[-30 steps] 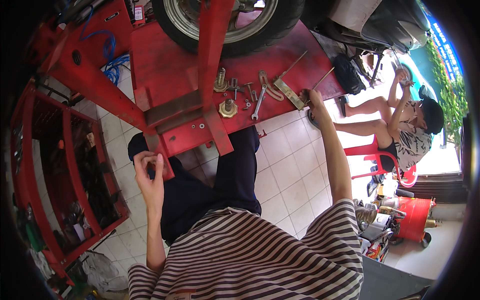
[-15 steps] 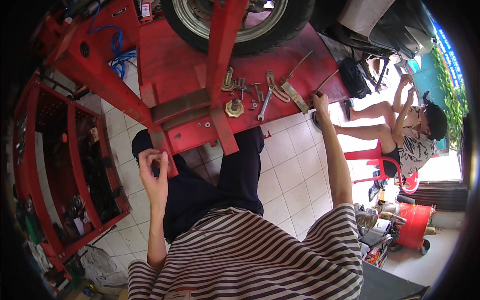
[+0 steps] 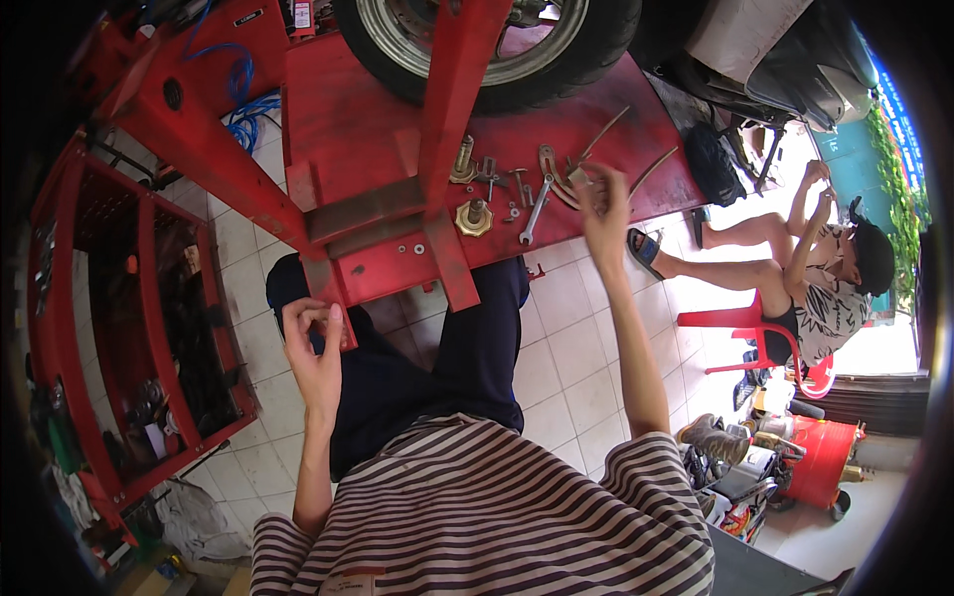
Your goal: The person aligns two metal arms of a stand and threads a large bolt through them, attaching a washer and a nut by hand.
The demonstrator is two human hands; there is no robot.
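My left hand (image 3: 315,348) is raised beside the end of a red steel leg (image 3: 333,298), fingers curled in against the thumb. Whatever it may hold is hidden. Over the right part of the red bench (image 3: 378,129) hovers my right hand (image 3: 604,223). Motion smears its fingers, and it covers a flat metal piece. Two thin curved strips (image 3: 605,136) lie just beyond it. Left of this hand are an open-end wrench (image 3: 537,211), a slotted bracket (image 3: 547,159), a brass-coloured knob-like fitting (image 3: 475,217), a cylindrical fitting (image 3: 463,159) and several bolts (image 3: 519,186).
A wheel with a tyre (image 3: 556,84) stands at the bench's back, behind a red upright (image 3: 457,99). Two washers (image 3: 418,248) lie near the front edge. A red shelf rack (image 3: 149,338) stands left. A person sits on a red chair (image 3: 765,333) at right, one sandalled foot (image 3: 646,253) near the bench.
My right hand has moved left from the strips at the bench's right edge and lifted over the flat metal piece. My left hand has stayed nearly still.
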